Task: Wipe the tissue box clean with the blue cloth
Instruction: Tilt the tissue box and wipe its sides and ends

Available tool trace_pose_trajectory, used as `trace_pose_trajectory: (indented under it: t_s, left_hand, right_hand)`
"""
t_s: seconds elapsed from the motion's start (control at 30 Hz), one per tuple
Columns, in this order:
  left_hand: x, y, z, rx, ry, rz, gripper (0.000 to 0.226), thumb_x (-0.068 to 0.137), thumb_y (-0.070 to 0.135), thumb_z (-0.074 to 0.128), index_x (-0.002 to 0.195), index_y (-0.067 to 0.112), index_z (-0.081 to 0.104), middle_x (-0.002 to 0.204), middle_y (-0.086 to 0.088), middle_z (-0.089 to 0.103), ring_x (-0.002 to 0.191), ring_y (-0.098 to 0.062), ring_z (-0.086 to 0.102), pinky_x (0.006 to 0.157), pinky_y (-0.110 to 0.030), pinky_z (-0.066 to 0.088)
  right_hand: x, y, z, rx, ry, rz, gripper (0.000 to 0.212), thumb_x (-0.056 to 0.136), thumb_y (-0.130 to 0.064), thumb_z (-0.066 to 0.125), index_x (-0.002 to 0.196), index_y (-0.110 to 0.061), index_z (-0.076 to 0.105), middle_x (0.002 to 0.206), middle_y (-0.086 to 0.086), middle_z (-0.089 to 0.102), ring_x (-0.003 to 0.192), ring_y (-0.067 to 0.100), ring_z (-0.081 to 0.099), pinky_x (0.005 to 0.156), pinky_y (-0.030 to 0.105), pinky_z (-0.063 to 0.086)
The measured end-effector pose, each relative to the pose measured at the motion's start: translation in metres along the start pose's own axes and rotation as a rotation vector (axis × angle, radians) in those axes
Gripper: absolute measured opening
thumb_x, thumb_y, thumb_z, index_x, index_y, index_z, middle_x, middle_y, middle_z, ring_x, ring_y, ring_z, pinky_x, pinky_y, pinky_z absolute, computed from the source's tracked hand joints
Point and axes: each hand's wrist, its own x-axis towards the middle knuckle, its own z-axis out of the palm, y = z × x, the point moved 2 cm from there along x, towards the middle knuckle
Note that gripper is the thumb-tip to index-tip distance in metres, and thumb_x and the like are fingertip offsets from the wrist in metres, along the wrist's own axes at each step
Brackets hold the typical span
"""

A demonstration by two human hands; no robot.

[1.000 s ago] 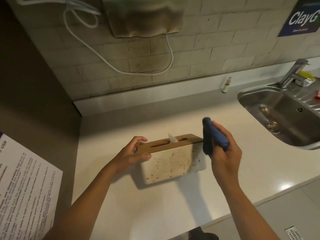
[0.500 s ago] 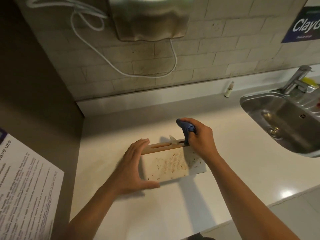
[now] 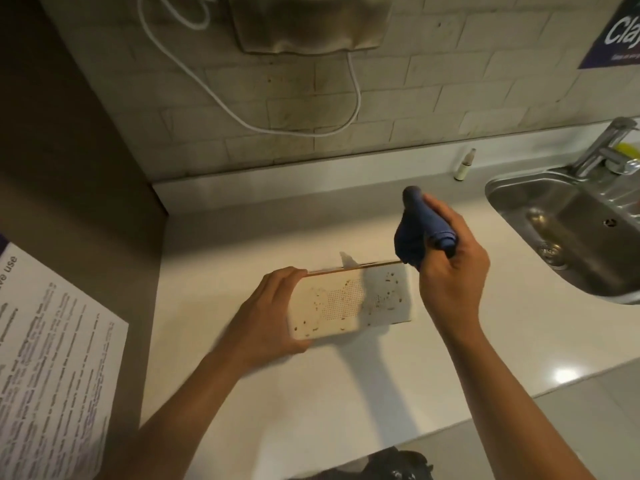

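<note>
The right hand (image 3: 450,275) is closed round a bunched dark-blue cloth (image 3: 420,233), held just above the right end of the box's top edge, its lowest fold about touching that corner. The left hand (image 3: 266,313) clasps the left end of the pale cream, rectangular tissue box (image 3: 349,303), thumb under the near lower edge and fingers curled over the top, steadying it on the pale stone-look countertop (image 3: 311,393). The box has a thin wooden lid with a slot, a white tissue tip (image 3: 348,262) poking up through it, and its front face — a dotted panel in the middle — is freckled with brown specks. I'd judge it light and rigid, likely to skid on that smooth surface under a firm wipe, so bracing it by the ends as now seems wise; the cloth is soft and will mould to the edges. Off to the right sits a stainless steel sink (image 3: 571,237) with a chrome tap (image 3: 602,147). A purple poster (image 3: 616,32) on the tiled wall reads "Cla" — the rest cut off. The printed sheet (image 3: 52,358) at left shows "use"; its smaller text is unreadable.
</note>
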Motion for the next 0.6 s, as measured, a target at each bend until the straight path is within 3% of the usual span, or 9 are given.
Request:
trace_pose_trajectory:
  t_s: [0.17,0.37,0.53,0.6]
  left_hand:
    - [0.006,0.000,-0.004,-0.063,-0.020,-0.025,0.114,0.052,0.063,0.087,0.146,0.040,0.026,0.143,0.020,0.032,0.121,0.001,0.042,0.087,-0.019,0.052]
    - [0.008,0.006,-0.008,-0.066,-0.006,-0.056,0.112,0.051,0.066,0.087,0.144,0.043,0.030,0.137,0.023,0.035,0.118,-0.002,0.048,0.081,-0.026,0.059]
    - [0.009,0.010,-0.006,-0.087,-0.001,-0.042,0.110,0.051,0.061,0.088,0.143,0.041,0.032,0.137,0.022,0.036,0.120,-0.004,0.047,0.083,-0.024,0.056]
    - [0.009,0.010,-0.004,-0.093,-0.001,-0.040,0.111,0.051,0.056,0.091,0.143,0.039,0.032,0.137,0.021,0.035,0.122,-0.005,0.046,0.085,-0.024,0.056]
  right_hand:
    - [-0.069,0.028,-0.021,-0.003,0.100,0.168,0.035,0.097,0.000,0.049,0.130,-0.006,0.058,0.122,0.007,0.065,0.104,0.004,0.063,0.088,0.021,0.053]
    - [-0.115,0.056,-0.032,-0.026,0.177,0.295,0.039,0.096,0.001,0.051,0.127,-0.019,0.062,0.110,0.003,0.069,0.077,0.008,0.066,0.065,0.011,0.051]
    - [-0.112,0.062,-0.033,-0.131,0.124,0.246,0.039,0.095,-0.010,0.052,0.132,-0.021,0.059,0.116,0.003,0.068,0.091,0.012,0.067,0.076,0.015,0.054]
    - [-0.106,0.064,-0.031,-0.221,0.068,0.218,0.041,0.095,-0.010,0.051,0.134,-0.021,0.056,0.120,0.003,0.066,0.100,0.015,0.065,0.086,0.026,0.055]
